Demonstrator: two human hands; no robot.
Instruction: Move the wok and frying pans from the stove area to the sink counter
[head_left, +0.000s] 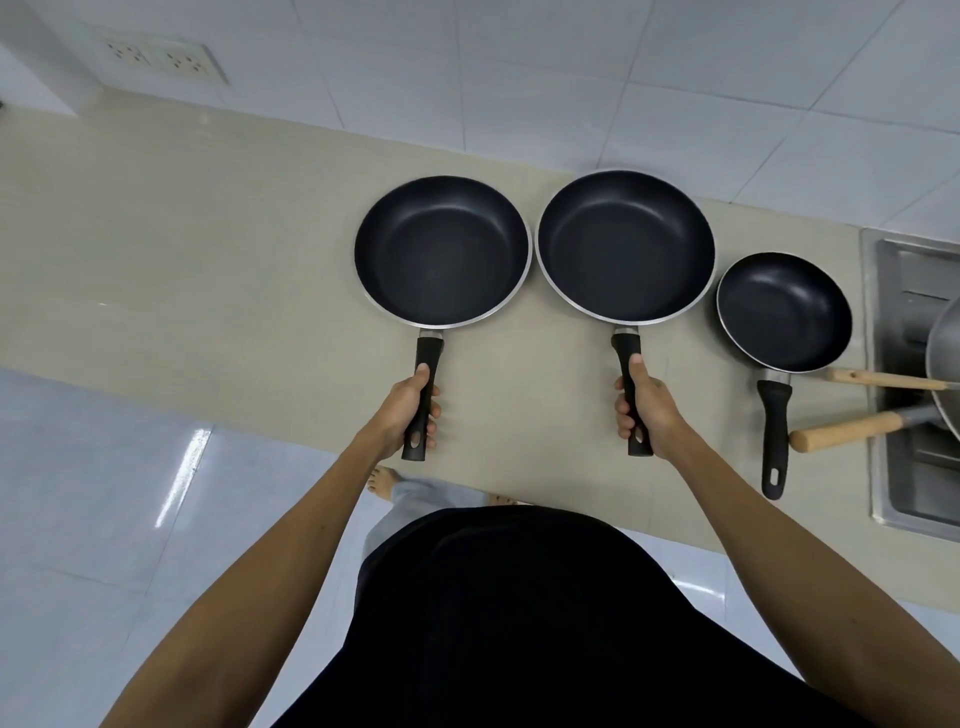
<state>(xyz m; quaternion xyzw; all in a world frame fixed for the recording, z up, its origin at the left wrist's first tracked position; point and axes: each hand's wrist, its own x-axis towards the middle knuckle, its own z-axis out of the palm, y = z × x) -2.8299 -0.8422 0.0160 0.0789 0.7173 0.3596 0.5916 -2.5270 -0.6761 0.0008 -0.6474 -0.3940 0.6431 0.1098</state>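
Left hand (413, 410) clenches left pan (441, 252) by its handle, right hand (649, 410) likewise right pan (626, 247); both low over surface (208, 249), likely for side-by-side placement.

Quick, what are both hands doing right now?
Left hand: closed around the black handle of the left frying pan.
Right hand: closed around the black handle of the middle frying pan.
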